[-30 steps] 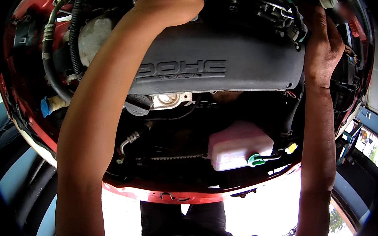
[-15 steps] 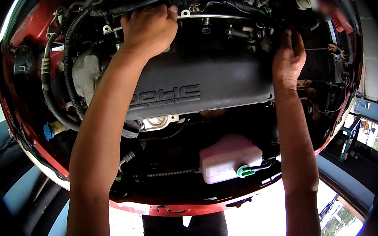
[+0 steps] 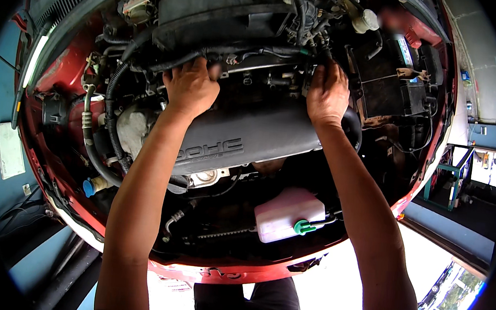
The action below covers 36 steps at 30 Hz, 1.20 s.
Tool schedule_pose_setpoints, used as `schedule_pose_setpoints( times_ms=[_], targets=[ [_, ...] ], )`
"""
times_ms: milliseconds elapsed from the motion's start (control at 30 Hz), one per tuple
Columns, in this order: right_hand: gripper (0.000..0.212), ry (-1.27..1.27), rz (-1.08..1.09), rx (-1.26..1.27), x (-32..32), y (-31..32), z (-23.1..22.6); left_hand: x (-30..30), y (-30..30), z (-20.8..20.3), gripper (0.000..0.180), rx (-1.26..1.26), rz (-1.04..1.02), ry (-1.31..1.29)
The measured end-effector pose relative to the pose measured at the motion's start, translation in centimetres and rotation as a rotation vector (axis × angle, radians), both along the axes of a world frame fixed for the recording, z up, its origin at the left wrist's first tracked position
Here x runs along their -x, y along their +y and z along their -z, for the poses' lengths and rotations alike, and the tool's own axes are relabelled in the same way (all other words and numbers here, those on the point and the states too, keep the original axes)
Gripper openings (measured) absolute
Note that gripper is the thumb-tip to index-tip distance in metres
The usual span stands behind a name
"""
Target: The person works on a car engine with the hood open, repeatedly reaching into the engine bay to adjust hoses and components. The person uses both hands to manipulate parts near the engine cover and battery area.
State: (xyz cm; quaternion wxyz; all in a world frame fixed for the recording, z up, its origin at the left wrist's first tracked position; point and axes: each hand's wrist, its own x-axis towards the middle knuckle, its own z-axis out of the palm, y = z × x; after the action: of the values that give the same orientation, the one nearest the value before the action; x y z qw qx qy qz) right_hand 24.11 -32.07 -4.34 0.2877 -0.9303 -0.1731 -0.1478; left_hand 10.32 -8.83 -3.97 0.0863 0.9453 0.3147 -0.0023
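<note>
My left hand (image 3: 193, 91) reaches over a thin silver rail (image 3: 244, 67) behind the black ribbed engine cover (image 3: 270, 129). Its fingers curl down at the rail's left part, against a black wiring harness (image 3: 233, 50), and the fingertips are partly hidden. At the rail's right end, my right hand (image 3: 328, 97) has its fingers bent together among dark hoses and connectors (image 3: 277, 80); what they grip is hidden behind them. Both forearms cross above the front of the open engine bay.
Nearer me sits a pinkish-white reservoir (image 3: 291, 215) with a green cap (image 3: 304, 227). A dark battery (image 3: 376, 77) stands to the right, and a black plastic housing (image 3: 212, 13) lies behind the harness. At left are a corrugated hose (image 3: 111, 97) and a blue cap (image 3: 89, 187). The red front edge (image 3: 221, 274) borders the bay.
The view has shifted, so more of the far engine bay shows. My right hand has come left, closer to my left hand. Both remain around the rail behind the engine cover.
</note>
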Motion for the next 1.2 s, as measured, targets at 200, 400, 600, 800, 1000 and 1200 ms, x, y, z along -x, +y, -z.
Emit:
schedule_pose_setpoints(
  times_ms=[200, 400, 600, 800, 1000, 1200],
  targets=[
    [0.035, 0.03, 0.023, -0.022, 0.2, 0.1, -0.3, 0.3, 0.1, 0.3, 0.042, -0.015, 0.015, -0.007],
    [0.036, 0.029, 0.054, -0.037, 0.2, -0.1, 0.1, 0.5, 0.2, 0.5, 0.036, 0.036, 0.059, -0.071],
    [0.031, 0.053, 0.051, -0.1, 0.2, -0.1, -0.3, 0.4, -0.1, -0.7, 0.04, 0.054, 0.067, 0.031],
    [0.021, 0.052, 0.102, -0.194, 0.7, -0.1, -0.7, 1.1, 0.1, -0.2, 0.034, 0.043, 0.129, -0.111],
    [0.016, 0.094, -0.056, -0.001, 1.2, -0.5, -1.6, 1.3, 0.4, -0.7, 0.056, 0.085, 0.14, -0.061],
    [0.029, 0.215, -0.136, -0.024, 1.0, -0.1, -2.2, 0.2, -0.9, -2.0, 0.076, 0.04, 0.078, 0.036]
  ],
)
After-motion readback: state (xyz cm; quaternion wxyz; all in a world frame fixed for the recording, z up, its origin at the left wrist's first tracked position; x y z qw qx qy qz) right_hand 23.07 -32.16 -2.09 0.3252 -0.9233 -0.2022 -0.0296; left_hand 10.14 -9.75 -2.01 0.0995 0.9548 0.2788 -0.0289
